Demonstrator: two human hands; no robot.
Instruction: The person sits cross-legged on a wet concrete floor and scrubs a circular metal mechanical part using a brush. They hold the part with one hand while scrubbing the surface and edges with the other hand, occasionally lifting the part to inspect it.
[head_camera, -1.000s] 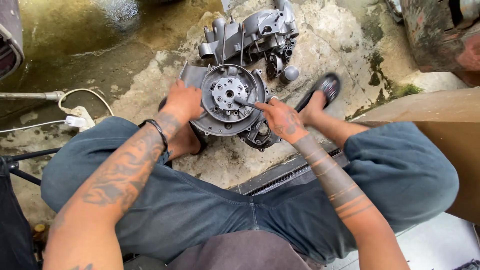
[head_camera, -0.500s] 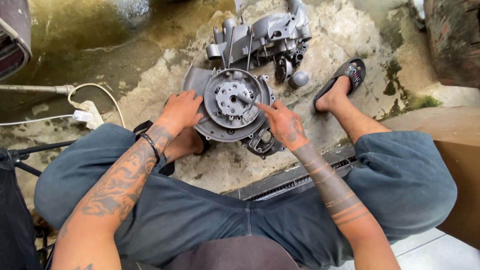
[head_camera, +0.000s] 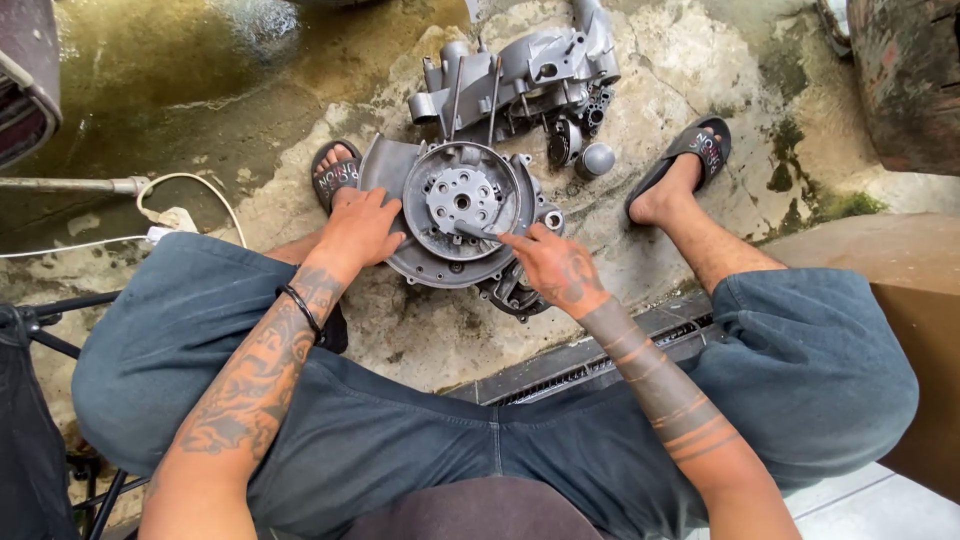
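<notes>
A grey metal engine case half with a round recessed housing lies on the concrete between my feet. My left hand rests flat on its left rim, holding it steady. My right hand is at the case's right edge, fingers pinched on a small slim metal tool whose tip points into the round housing near the central hub.
Another grey engine casing with small loose parts and a rounded cap lies just beyond. My feet wear black sandals. A white cable and pipe run at the left, a metal drain grate under my knees, wet floor beyond.
The view has shifted so the case sits more central. My right hand has stayed at the case's right edge with the tool; my left hand keeps pressing the left rim.
</notes>
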